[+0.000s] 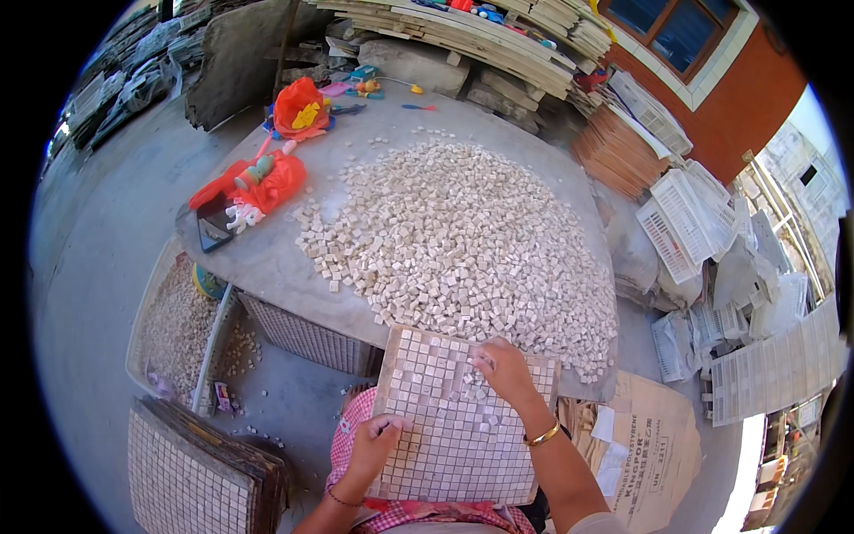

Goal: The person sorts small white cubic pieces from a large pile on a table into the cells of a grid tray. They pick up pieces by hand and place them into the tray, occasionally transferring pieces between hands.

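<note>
Now, notes by item.
Mosaic tray (458,436): square grid, propped from lap up to near edge of stone table (267,258); most cells filled with small pale cubes, a few loose ones lying crooked near upper middle.
Right hand (505,369): palm down on upper right of tray, fingers curled onto loose cubes; whether one is pinched, cannot tell.
Left hand (374,443): clasped round tray's left edge, thumb on top, steadying.
Cube heap (463,236): wide spread over table centre, reaching near edge just above tray.
Red bags and toys (267,178): far left corner of table.
Finished sheets (191,476): stacked on ground, lower left.
Risk: tray tilted, so slack left grip likely lets seated cubes slide out; sweeping right hand could knock heap cubes off near edge.
</note>
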Available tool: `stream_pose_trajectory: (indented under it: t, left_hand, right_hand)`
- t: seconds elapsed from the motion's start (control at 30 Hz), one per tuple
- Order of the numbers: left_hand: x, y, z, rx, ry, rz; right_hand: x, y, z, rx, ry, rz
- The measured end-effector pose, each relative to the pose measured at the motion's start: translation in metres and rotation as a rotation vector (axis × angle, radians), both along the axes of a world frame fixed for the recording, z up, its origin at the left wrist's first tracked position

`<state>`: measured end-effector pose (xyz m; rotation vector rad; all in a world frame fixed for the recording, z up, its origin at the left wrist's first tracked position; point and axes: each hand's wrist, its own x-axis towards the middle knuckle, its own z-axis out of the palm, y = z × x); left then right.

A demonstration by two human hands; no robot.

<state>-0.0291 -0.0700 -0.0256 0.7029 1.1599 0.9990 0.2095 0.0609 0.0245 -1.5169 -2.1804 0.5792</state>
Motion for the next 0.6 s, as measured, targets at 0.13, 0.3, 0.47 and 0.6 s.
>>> stream_pose_trajectory:
  t: [0.13, 0.3, 0.47, 0.6]
  left_hand:
    - [-0.001, 0.0, 0.0, 0.02, -0.008, 0.042]
    - [-0.004, -0.002, 0.001, 0.021, -0.009, 0.029]
    - [-0.006, -0.002, 0.002, 0.018, -0.033, 0.038]
    - [-0.008, -0.002, 0.001, -0.013, -0.028, 0.028]
  right_hand:
    - [-0.001, -0.004, -0.007, -0.027, -0.183, -0.042]
    - [-0.006, -0.003, -0.009, 0.129, -0.155, -0.099]
    - [0.002, 0.002, -0.012, 0.137, -0.115, -0.014]
    - [0.001, 0.003, -0.012, 0.041, -0.125, 0.0]
